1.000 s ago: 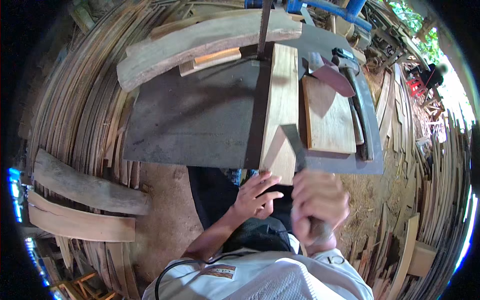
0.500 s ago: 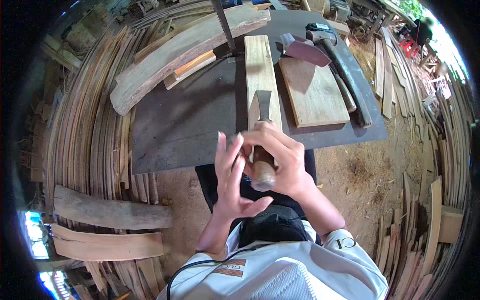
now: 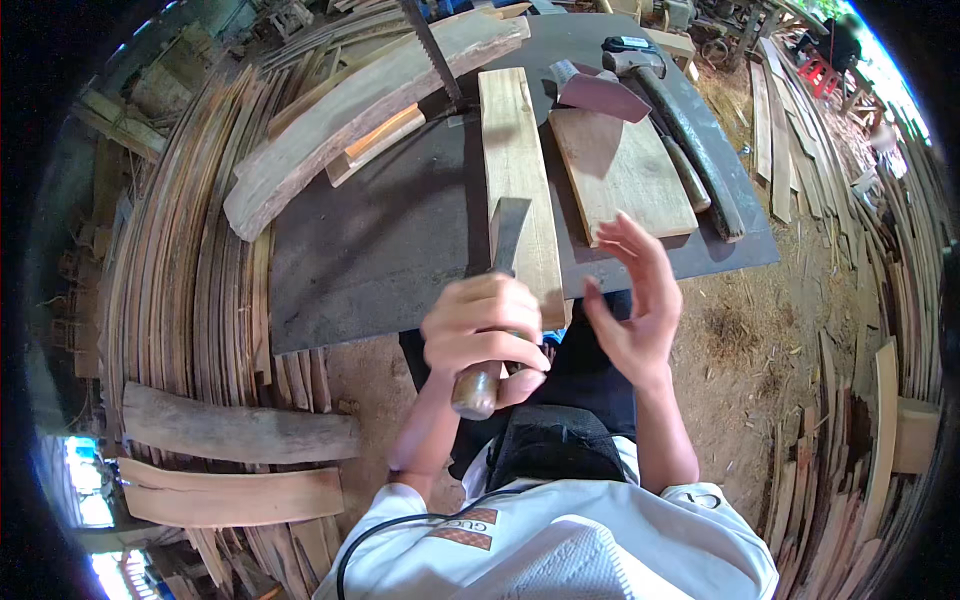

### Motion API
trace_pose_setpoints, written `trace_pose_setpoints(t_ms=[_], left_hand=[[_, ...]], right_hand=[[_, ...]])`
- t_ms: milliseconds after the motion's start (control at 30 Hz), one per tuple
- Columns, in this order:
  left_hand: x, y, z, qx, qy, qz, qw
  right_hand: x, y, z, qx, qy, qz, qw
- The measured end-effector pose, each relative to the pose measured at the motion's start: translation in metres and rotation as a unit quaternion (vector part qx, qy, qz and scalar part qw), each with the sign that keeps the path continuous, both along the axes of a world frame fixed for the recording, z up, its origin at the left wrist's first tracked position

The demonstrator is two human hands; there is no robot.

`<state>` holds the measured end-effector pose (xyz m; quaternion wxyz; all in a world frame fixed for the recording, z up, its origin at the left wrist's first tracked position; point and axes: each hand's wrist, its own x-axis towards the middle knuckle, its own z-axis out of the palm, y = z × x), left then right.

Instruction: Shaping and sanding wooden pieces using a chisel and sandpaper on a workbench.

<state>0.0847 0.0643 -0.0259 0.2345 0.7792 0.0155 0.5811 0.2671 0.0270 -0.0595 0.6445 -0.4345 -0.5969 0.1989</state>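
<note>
My left hand (image 3: pixel 482 325) is closed round the handle of a chisel (image 3: pixel 509 228). The flat metal blade points away from me over the near part of a long narrow board (image 3: pixel 517 130), and the handle's rounded end sticks out toward my body. To the right, my right hand (image 3: pixel 642 310) is raised with fingers apart and nothing in it, near the table's front edge. Beyond it a wide flat board (image 3: pixel 630 190) lies on the dark tabletop (image 3: pixel 390 250).
Right on the table lie a hammer (image 3: pixel 690 135) and a hand tool with a broad reddish-brown blade (image 3: pixel 605 95). A thick curved plank (image 3: pixel 370 115), a small wood block (image 3: pixel 375 147) and an upright saw blade (image 3: pixel 432 52) occupy its left side. Stacked planks (image 3: pixel 190 230) flank the table.
The chisel has passed from my right hand to my left, which has closed round its handle. My right hand has let go, opened and moved off to the right.
</note>
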Motion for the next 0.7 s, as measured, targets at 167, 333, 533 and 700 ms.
trace_pose_setpoints(t_ms=[167, 333, 533, 700], left_hand=[[0.01, -0.009, 0.012, -0.012, 0.041, 0.011, 0.999], [0.012, -0.012, 0.003, 0.034, 0.051, 0.131, 0.989], [0.023, 0.051, 0.016, -0.038, 0.095, 0.169, 0.98], [-0.002, -0.022, 0.004, -0.035, 0.062, 0.067, 0.995]], right_hand=[[0.019, -0.009, 0.003, -0.017, 0.043, -0.042, 0.998], [0.024, -0.004, 0.001, -0.037, 0.096, -0.049, 0.994], [0.022, -0.015, 0.009, -0.054, 0.158, -0.016, 0.986], [0.026, -0.013, 0.003, -0.076, 0.172, -0.036, 0.981]])
